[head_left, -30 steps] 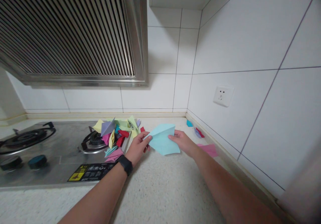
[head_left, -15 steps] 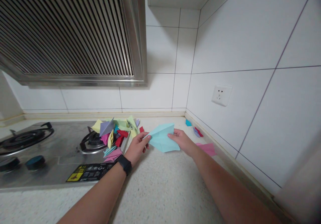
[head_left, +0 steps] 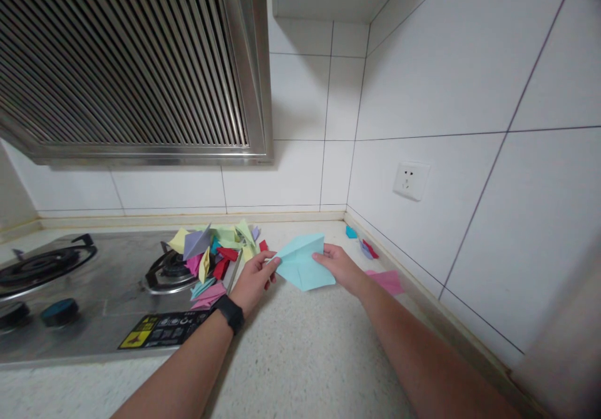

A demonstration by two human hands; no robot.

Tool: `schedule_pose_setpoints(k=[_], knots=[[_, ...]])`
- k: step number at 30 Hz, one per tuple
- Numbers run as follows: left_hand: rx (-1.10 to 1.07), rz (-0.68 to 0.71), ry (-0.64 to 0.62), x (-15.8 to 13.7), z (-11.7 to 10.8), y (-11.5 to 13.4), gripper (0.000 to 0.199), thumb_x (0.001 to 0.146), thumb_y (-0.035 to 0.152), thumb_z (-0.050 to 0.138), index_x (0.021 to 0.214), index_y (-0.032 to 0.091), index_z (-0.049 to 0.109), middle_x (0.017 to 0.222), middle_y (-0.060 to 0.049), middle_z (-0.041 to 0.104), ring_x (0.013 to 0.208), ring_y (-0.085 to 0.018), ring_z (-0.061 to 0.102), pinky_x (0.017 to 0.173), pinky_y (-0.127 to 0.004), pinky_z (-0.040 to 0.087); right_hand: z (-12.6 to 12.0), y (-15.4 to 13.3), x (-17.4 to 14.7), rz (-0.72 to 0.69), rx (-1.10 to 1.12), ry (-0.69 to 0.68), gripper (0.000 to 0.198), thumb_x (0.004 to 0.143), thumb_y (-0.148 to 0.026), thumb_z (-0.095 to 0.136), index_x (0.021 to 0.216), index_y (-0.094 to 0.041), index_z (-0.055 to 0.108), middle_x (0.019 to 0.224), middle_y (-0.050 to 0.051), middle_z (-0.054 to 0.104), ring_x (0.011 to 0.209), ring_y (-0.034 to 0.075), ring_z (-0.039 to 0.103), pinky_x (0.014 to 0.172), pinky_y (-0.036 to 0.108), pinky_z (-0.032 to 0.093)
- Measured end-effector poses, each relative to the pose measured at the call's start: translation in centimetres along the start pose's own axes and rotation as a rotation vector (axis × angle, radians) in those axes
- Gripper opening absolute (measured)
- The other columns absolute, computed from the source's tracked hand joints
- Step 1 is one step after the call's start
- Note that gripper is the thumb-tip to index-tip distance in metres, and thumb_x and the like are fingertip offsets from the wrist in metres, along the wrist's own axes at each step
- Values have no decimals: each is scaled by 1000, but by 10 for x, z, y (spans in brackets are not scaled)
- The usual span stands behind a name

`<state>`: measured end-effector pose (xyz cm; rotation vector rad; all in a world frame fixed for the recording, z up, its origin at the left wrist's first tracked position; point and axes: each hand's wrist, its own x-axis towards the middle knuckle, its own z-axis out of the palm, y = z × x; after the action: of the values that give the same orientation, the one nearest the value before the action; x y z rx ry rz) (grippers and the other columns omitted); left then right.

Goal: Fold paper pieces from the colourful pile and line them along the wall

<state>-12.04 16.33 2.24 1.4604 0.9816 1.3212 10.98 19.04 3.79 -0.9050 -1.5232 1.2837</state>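
Observation:
A light blue folded sheet of paper (head_left: 303, 265), shaped like a paper plane, is held between both hands above the counter. My left hand (head_left: 256, 276), with a black watch on its wrist, pinches the narrow left tip of the paper. My right hand (head_left: 342, 267) grips the wide right edge, thumb on top and the other fingers mostly hidden behind it. A pink sheet of paper (head_left: 385, 282) lies on the counter just past my right wrist. To the left of my left hand is a pile of folded coloured papers (head_left: 197, 243).
The pile rests partly on the right burner (head_left: 171, 275) of a steel gas hob (head_left: 113, 281). Small blue (head_left: 351, 232) and red folded papers (head_left: 370, 250) lie by the right wall. A range hood (head_left: 141, 151) hangs over the hob, and a socket (head_left: 411, 181) is on the wall.
The view has shifted slightly. Both hands keep hold of the light blue paper in nearly the same position.

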Motion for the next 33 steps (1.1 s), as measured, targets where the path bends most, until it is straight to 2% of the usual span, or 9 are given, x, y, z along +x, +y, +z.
schedule_pose_setpoints(k=[13,19,26,33], knots=[[-53,-19,15,-1,2,0,44,72,51,69,95,15,58,56,5,50,45,-7,45,38,-15,28,-2,2,1,-3,11,12,41,71,-43,72,100,-15,67,92,9,73,79,22,67,75,37,51],[-82,-20,59,0,1,-3,51,68,53,70,99,15,58,52,6,51,42,-7,44,37,-16,27,-2,1,1,1,-5,18,43,70,-45,72,101,-16,67,94,9,72,82,24,67,77,39,51],[-70,8,34,3,-4,-6,44,74,49,67,101,15,58,56,5,52,44,-6,43,38,-15,28,-2,2,1,-22,-32,14,44,70,-47,71,100,-14,67,92,9,72,81,23,67,76,38,51],[-78,0,51,2,-3,-4,46,72,49,68,101,15,58,58,4,54,45,-7,45,38,-15,28,-4,2,1,-16,-21,0,44,70,-48,71,99,-15,67,95,9,72,83,24,67,77,39,51]])
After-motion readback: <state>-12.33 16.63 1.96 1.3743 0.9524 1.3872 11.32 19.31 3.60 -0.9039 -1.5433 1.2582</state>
